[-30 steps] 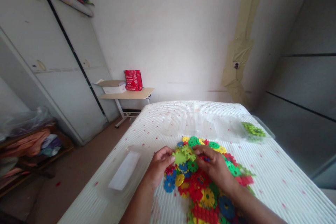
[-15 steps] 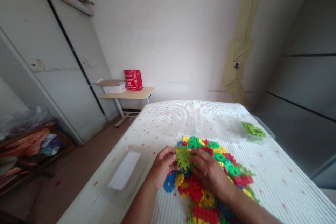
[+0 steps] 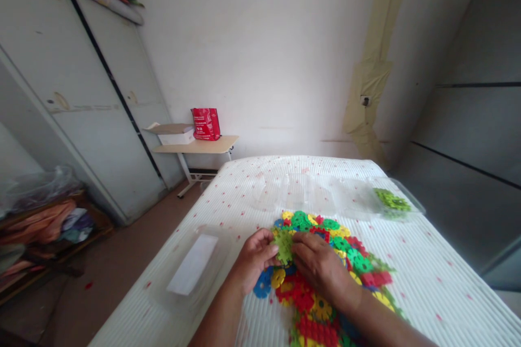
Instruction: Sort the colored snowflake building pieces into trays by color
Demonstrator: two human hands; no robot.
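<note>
Light green interlocking plastic pieces (image 3: 284, 245) with notched edges are held between my two hands. My left hand (image 3: 257, 258) is closed on their left side, thumb in front. On the right side, my right hand (image 3: 319, 261) grips them with bent fingers, its thumb hidden. Below and around the hands spreads a pile of interlocking pieces: a blue disc (image 3: 263, 283), a yellow disc (image 3: 278, 278), red square pieces (image 3: 317, 331) and green discs (image 3: 360, 260). My right forearm covers part of the pile.
A clear lidded container (image 3: 222, 268) with a white paper (image 3: 192, 264) lies at left on the table. Farther back, a clear divided tray (image 3: 305, 193) holds green pieces (image 3: 391, 199) at its right end. A red bag (image 3: 205, 123) stands on a side table (image 3: 222, 144).
My left thumb has slid onto the front of the light green pieces, and they have turned slightly. My right hand has shifted slightly left. The pile looks unchanged.
</note>
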